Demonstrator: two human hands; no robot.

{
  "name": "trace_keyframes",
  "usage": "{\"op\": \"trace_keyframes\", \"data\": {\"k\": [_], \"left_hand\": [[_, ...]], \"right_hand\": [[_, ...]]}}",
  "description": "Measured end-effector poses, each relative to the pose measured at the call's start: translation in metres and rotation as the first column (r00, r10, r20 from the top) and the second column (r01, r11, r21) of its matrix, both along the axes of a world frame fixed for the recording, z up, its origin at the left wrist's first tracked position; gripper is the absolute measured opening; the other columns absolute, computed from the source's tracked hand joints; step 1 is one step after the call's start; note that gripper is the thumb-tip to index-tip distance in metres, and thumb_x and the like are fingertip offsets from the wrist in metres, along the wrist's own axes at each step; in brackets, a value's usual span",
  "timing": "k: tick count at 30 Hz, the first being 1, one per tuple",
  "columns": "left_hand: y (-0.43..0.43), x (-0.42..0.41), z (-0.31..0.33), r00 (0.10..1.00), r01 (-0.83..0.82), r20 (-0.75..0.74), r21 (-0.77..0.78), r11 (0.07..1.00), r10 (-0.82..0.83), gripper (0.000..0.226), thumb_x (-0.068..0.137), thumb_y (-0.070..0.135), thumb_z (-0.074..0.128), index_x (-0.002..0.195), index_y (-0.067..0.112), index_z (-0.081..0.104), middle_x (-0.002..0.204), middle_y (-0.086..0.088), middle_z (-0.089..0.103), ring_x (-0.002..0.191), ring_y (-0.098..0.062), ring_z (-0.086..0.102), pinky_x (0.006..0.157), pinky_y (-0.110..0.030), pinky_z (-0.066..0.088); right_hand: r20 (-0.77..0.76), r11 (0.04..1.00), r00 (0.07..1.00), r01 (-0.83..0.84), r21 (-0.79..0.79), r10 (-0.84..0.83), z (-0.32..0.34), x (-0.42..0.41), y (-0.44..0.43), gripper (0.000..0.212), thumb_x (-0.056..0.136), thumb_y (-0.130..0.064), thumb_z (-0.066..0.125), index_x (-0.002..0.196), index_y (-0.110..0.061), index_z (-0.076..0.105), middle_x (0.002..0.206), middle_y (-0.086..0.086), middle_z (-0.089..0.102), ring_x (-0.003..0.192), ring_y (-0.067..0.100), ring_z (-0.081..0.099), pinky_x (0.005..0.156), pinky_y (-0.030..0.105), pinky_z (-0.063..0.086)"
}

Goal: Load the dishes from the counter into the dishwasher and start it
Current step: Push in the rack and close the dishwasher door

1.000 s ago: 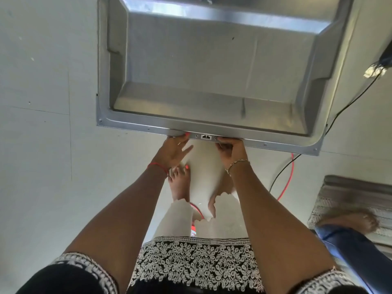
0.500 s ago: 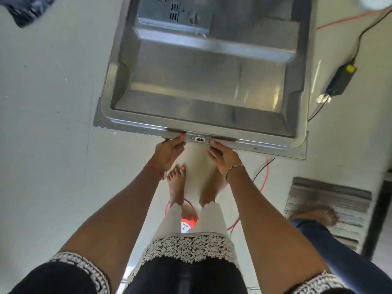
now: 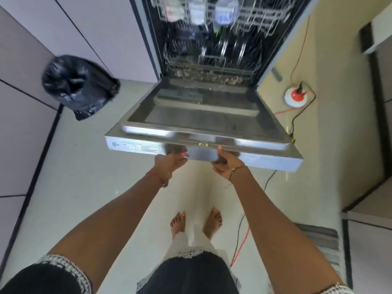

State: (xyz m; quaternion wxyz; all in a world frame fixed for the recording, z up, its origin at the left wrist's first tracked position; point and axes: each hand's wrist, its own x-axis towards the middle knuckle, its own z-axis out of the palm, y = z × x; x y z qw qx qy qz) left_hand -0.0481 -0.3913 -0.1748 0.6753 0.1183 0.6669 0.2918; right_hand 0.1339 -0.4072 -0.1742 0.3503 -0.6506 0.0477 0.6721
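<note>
Since a second before, the door point(image 3: 203, 117) had swung up, now at frame centre; left hand point(image 3: 169, 166) and right hand point(image 3: 227, 165) (set apart) gripped its front edge. Racked dishes point(image 3: 223, 12) sat at the top.

floor point(image 3: 80, 177) | on it: dishwasher point(image 3: 191, 119) | black bag point(image 3: 78, 85) | red-white cable reel point(image 3: 297, 97) | striped mat point(image 3: 324, 236)

- A home kitchen.
- A built-in dishwasher point(image 3: 203, 115) stands open, racks point(image 3: 212, 49) loaded.
- Pale cabinet fronts point(image 3: 89, 28) beside it.
- A black bin bag point(image 3: 78, 85) on the floor.
</note>
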Motion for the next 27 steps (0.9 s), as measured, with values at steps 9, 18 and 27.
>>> {"op": "trace_keyframes", "data": {"k": [9, 18, 27], "left_hand": [[0.099, 0.008, 0.074, 0.999, 0.0, -0.036, 0.181, 0.983, 0.007, 0.031, 0.089, -0.012, 0.046, 0.12, -0.016, 0.047, 0.114, -0.027, 0.062, 0.083, -0.024, 0.07, 0.066, -0.028, 0.058], [0.191, 0.028, 0.128, 0.993, -0.093, 0.096, 0.235, 0.967, 0.072, 0.042, 0.096, -0.006, 0.013, 0.13, -0.019, 0.033, 0.132, -0.033, 0.045, 0.117, -0.043, 0.051, 0.08, -0.032, 0.052], [0.285, 0.055, 0.167, 0.945, -0.281, 0.236, 0.239, 0.93, 0.225, 0.044, 0.1, 0.007, 0.018, 0.132, -0.021, 0.03, 0.133, -0.031, 0.045, 0.121, -0.042, 0.048, 0.094, -0.033, 0.046]], "right_hand": [[0.081, 0.991, 0.988, -0.134, 0.015, 0.132, 0.106, 0.031, 0.105, 0.032, 0.09, -0.007, 0.057, 0.12, 0.001, 0.048, 0.118, 0.018, 0.059, 0.094, 0.031, 0.065, 0.078, 0.039, 0.05], [0.209, 0.98, 0.963, -0.188, 0.071, 0.17, 0.165, 0.049, 0.199, 0.02, 0.093, -0.015, 0.055, 0.089, 0.004, 0.048, 0.112, 0.02, 0.064, 0.076, 0.026, 0.068, 0.064, 0.034, 0.057], [-0.108, 0.934, 0.971, 0.233, 0.271, -0.211, 0.19, 0.07, 0.279, 0.052, 0.095, -0.025, 0.05, 0.136, 0.005, 0.037, 0.136, 0.028, 0.043, 0.113, 0.034, 0.057, 0.089, 0.039, 0.052]]}}
